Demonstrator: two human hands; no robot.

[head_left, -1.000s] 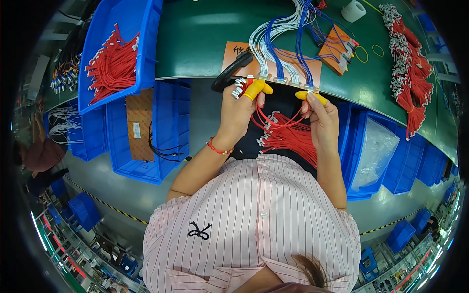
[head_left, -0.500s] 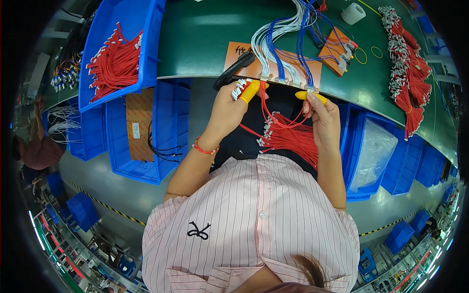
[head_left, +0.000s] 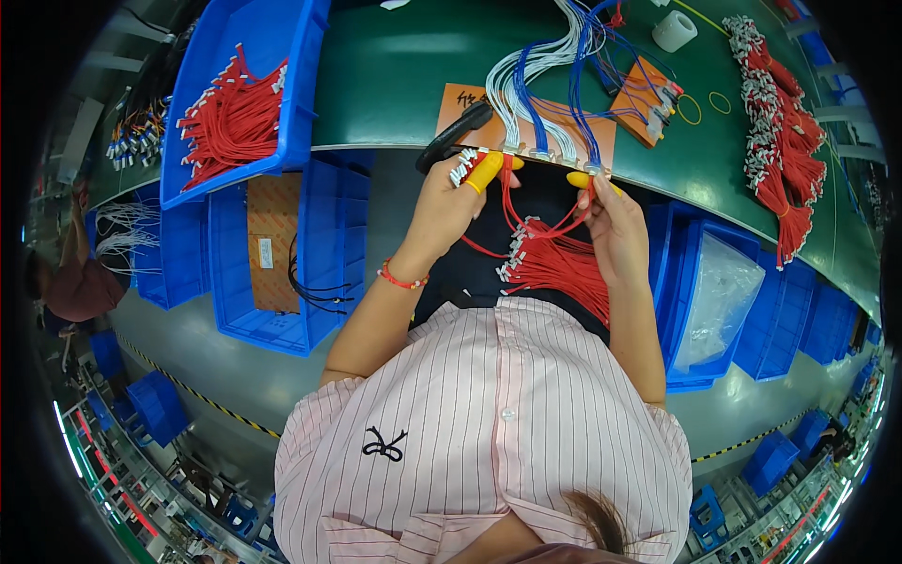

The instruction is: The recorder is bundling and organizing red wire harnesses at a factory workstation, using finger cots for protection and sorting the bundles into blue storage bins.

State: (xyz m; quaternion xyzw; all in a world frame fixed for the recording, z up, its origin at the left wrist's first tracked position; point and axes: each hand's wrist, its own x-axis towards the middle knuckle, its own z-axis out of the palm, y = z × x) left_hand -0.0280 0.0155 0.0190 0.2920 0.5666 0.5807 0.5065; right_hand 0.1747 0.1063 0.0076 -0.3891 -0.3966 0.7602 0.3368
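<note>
My left hand [head_left: 449, 209] is closed at the table's near edge, gripping several red wires with white connectors [head_left: 462, 167] that stick out beside the thumb. My right hand [head_left: 618, 230] pinches the end of a red wire [head_left: 575, 224] just below the right-hand connector of the row. Yellow finger cots cover some fingertips of both hands. White wires [head_left: 503, 85] and blue wires [head_left: 577, 103] come down over the table to a row of pale connectors [head_left: 539, 153] at the edge. Red wires loop between my hands. A bundle of red wires [head_left: 564, 268] lies on my lap.
A blue bin [head_left: 305, 94] with red wires [head_left: 230, 122] stands at the left. Near my left hand lies a black handle-like object [head_left: 456, 134] on an orange sheet [head_left: 458, 99]. An orange block [head_left: 644, 103], a white roll [head_left: 675, 32] and red wire bundles [head_left: 780, 141] are at the right.
My right hand has turned and drawn slightly left at the right-hand connector; one of its yellow finger cots is now hidden. The left hand keeps its grip. The whole view has shifted a little.
</note>
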